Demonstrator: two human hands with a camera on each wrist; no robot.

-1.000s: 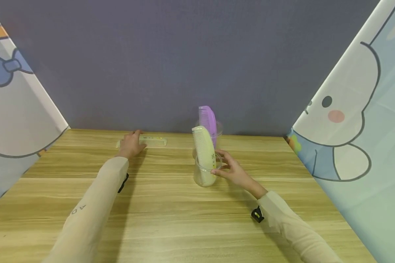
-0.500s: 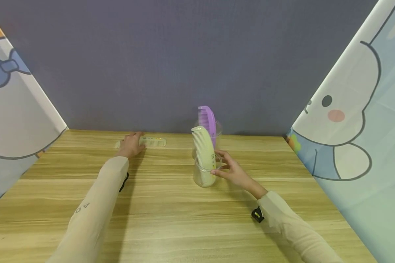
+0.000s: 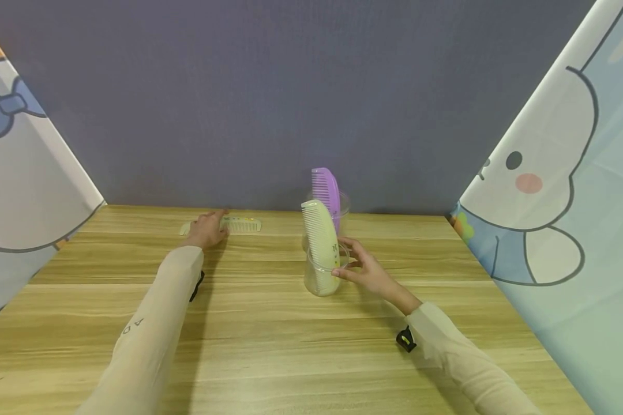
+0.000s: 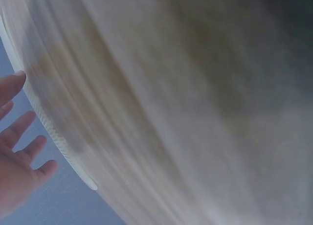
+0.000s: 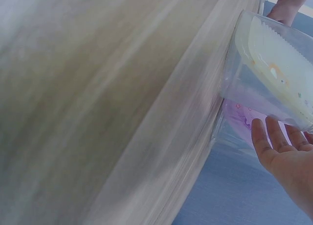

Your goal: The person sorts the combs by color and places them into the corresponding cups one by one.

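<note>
My left hand (image 3: 205,231) lies over the middle of a flat pale cream comb (image 3: 243,225) near the table's back edge. Its fingers (image 4: 20,129) are spread in the left wrist view, close to the comb's toothed edge; contact is hard to tell. A clear plastic cup (image 3: 312,281) stands upright, with my right hand (image 3: 370,271) holding its right side near the rim, thumb in front and fingers behind. Inside that cup leans a larger pale cream comb (image 3: 322,231), teeth to the left. Behind it, a purple comb (image 3: 326,189) rises from a second clear cup (image 3: 345,204).
The wood-grain table (image 3: 270,357) ends at a dark grey wall panel (image 3: 270,104) just behind the cups. Printed cartoon sheets (image 3: 560,219) flank it on both sides. A black wrist strap (image 3: 406,339) hangs below the right sleeve.
The view has shifted very slightly. Both hands, the combs and the cups otherwise hold their places.
</note>
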